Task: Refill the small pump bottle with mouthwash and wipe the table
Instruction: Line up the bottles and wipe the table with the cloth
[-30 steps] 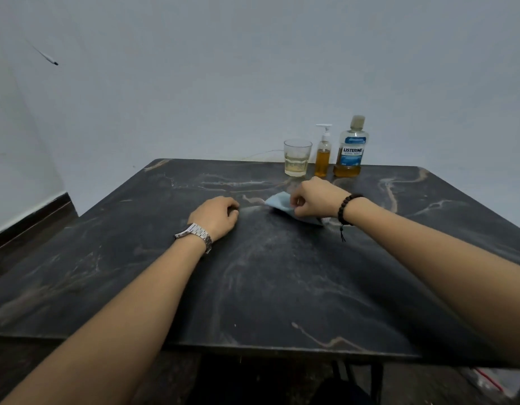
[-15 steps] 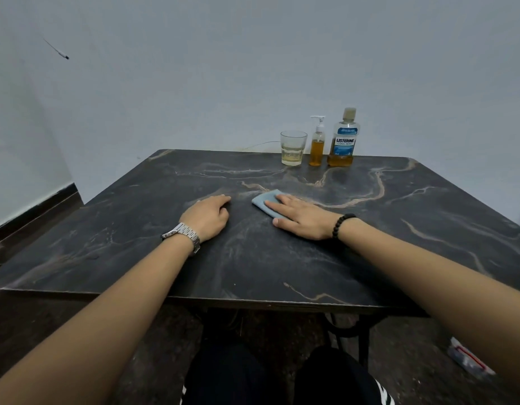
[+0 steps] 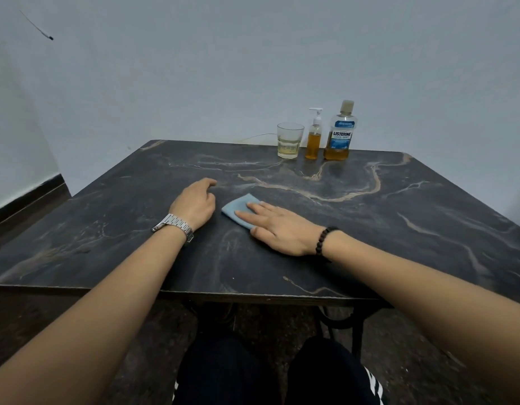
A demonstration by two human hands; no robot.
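Centre of table: my right hand (image 3: pixel 282 229) lies flat, fingers straight, pressing the blue cloth (image 3: pixel 238 210) onto the dark marble table (image 3: pixel 399 217).
Change: half a second ago I saw the same flat press; a second ago that hand was fisted on the cloth further toward 1 o'clock.
Left hand: my left hand (image 3: pixel 194 204) rests at 9 o'clock of the cloth, fingers loosely curled, holding nothing, silver watch (image 3: pixel 174 225) on the wrist.
Cloth: folded, pale blue, its 10 o'clock corner showing beyond my fingertips.
Far edge: drinking glass (image 3: pixel 289 140), small pump bottle (image 3: pixel 313 138) with amber liquid, Listerine bottle (image 3: pixel 339 133), in a row at 12 o'clock.
Open room: bare marble from 1 to 4 o'clock out to the table's rim.
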